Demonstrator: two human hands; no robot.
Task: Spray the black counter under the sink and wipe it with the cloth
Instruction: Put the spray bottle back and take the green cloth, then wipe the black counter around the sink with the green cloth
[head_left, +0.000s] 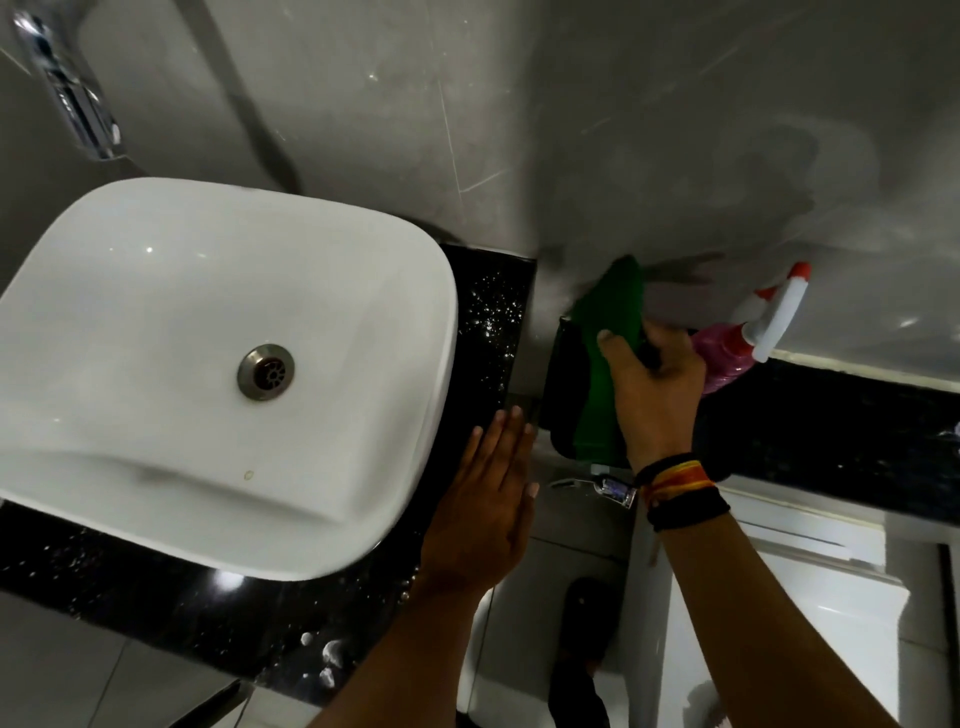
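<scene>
Standing on the wet, droplet-speckled black worktop (156, 597) is a white sink (218, 374). A green cloth (608, 332) is gripped by the right hand (654, 395) beside the pink spray bottle (727, 358). The left hand (483, 514) is laid flat, fingers open, at the worktop edge.

Grey tile wall (571, 104), chrome tap (72, 93)

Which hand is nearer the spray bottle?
Right. The right hand, gripping a green cloth, is beside the spray bottle; the left hand lies flat by the sink.
</scene>
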